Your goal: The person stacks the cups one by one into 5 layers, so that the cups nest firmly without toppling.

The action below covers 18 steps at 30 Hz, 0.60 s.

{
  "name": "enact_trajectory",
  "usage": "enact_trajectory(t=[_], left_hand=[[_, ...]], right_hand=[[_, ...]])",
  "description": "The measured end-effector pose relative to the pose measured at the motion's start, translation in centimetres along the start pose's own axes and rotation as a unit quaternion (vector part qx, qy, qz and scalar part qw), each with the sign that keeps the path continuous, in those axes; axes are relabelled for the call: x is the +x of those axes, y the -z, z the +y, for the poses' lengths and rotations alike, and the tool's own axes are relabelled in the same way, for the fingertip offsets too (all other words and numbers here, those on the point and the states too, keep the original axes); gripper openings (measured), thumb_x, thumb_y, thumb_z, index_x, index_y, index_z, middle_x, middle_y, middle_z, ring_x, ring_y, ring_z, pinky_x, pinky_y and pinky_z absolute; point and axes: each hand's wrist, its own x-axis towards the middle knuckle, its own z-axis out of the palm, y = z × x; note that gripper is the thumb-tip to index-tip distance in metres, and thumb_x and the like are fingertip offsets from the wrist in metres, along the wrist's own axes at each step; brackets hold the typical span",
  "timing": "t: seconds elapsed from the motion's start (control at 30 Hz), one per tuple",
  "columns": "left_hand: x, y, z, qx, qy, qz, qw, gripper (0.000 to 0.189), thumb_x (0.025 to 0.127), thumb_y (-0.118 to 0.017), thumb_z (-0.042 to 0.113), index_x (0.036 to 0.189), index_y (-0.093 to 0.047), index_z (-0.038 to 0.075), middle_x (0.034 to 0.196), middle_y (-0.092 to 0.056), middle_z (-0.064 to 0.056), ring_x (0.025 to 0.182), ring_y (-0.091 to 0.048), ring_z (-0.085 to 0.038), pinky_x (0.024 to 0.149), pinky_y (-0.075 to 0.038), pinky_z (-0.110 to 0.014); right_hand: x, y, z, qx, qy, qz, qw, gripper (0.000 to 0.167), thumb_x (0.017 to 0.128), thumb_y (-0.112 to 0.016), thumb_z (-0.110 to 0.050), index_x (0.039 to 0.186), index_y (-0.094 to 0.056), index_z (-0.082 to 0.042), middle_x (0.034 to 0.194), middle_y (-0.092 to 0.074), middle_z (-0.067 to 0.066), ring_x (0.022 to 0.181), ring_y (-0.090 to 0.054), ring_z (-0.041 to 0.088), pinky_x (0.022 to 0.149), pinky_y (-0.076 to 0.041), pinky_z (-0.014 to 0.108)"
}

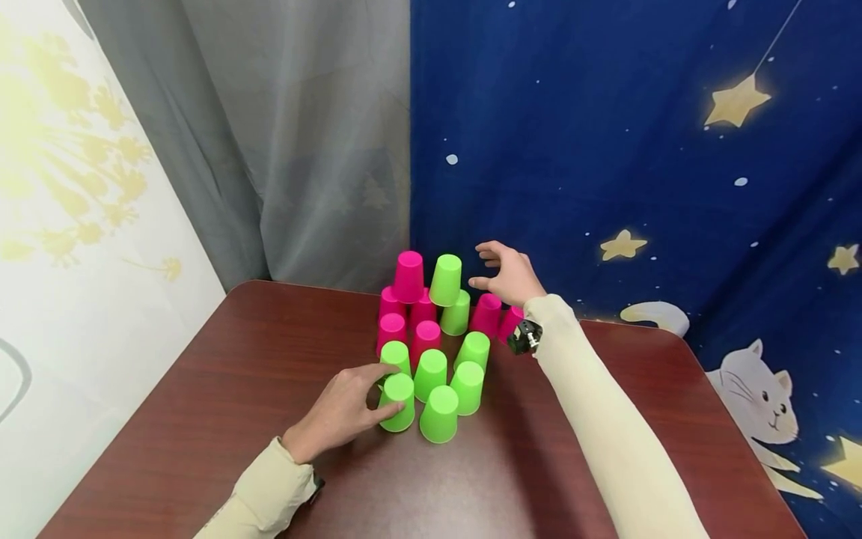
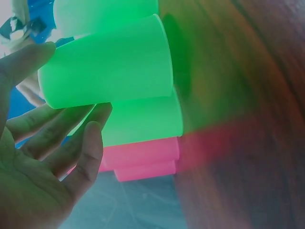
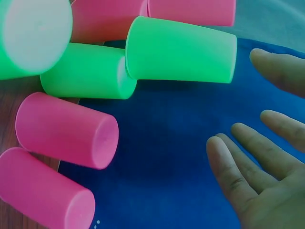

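Upside-down green and pink cups stand grouped on the table. At the front left, my left hand (image 1: 343,410) holds a green cup (image 2: 109,67) near its base, thumb on one side and fingers on the other. A second front green cup (image 1: 439,415) stands just right of it. Toward the back, a raised green cup (image 1: 446,281) rests on a pink cup and a green cup (image 1: 456,313), beside a raised pink cup (image 1: 408,277). My right hand (image 1: 509,273) is spread to the right of the raised green cup, a gap between them and nothing in its fingers.
Two pink cups (image 3: 66,130) stand beneath my right wrist, partly hidden by it in the head view. Behind the brown table (image 1: 269,359) hang a grey curtain (image 1: 323,150) and a blue curtain (image 1: 539,135) with stars.
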Motion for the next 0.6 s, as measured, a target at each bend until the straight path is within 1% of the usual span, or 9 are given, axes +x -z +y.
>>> enact_trajectory(t=[0.13,0.27,0.4,0.53,0.6], left_hand=[[0.2,1.1,0.3,-0.001,-0.004,-0.009,1.0,0.047,0.078,-0.086,0.031,0.116,-0.069,0.011,0.102,-0.073,0.005,0.077,-0.065,-0.01,0.072,-0.053,-0.022],[0.6,2.1,0.7,-0.01,-0.017,-0.015,0.9997,0.046,0.077,-0.086,0.031,0.115,-0.07,0.011,0.094,-0.071,0.007,0.069,-0.06,-0.008,0.067,-0.049,-0.018],[1.3,3.2,1.2,-0.016,-0.029,-0.023,0.9992,0.047,0.077,-0.086,0.031,0.116,-0.07,0.011,0.09,-0.069,0.009,0.067,-0.056,-0.005,0.065,-0.048,-0.016],[2.1,4.4,1.9,-0.035,-0.031,-0.029,0.9985,0.047,0.077,-0.086,0.03,0.117,-0.07,0.01,0.085,-0.067,0.008,0.063,-0.055,-0.009,0.062,-0.047,-0.017],[2.7,4.9,2.1,-0.042,-0.033,-0.029,0.9981,0.046,0.078,-0.086,0.03,0.117,-0.07,0.011,0.083,-0.066,0.007,0.062,-0.056,-0.011,0.061,-0.046,-0.017]], right_hand=[[-1.4,0.6,0.2,0.005,0.009,0.002,0.9999,0.063,0.089,-0.076,-0.02,0.146,-0.049,-0.011,0.148,-0.054,0.011,0.134,-0.054,0.032,0.11,-0.047,0.051],[-2.7,0.9,0.4,0.016,0.019,0.0,0.9997,0.06,0.088,-0.077,-0.021,0.142,-0.052,-0.012,0.147,-0.055,0.012,0.133,-0.056,0.032,0.105,-0.051,0.051],[-4.0,0.8,0.6,0.025,0.034,0.002,0.9991,0.056,0.088,-0.077,-0.018,0.14,-0.054,-0.013,0.144,-0.057,0.011,0.131,-0.058,0.031,0.1,-0.054,0.049],[-5.6,0.5,0.8,0.035,0.051,0.008,0.9981,0.055,0.087,-0.078,-0.017,0.137,-0.057,-0.013,0.139,-0.062,0.011,0.126,-0.062,0.03,0.097,-0.056,0.047],[-6.5,0.1,0.9,0.042,0.056,0.013,0.9975,0.055,0.086,-0.08,-0.017,0.136,-0.058,-0.013,0.135,-0.064,0.01,0.119,-0.066,0.03,0.094,-0.057,0.046]])
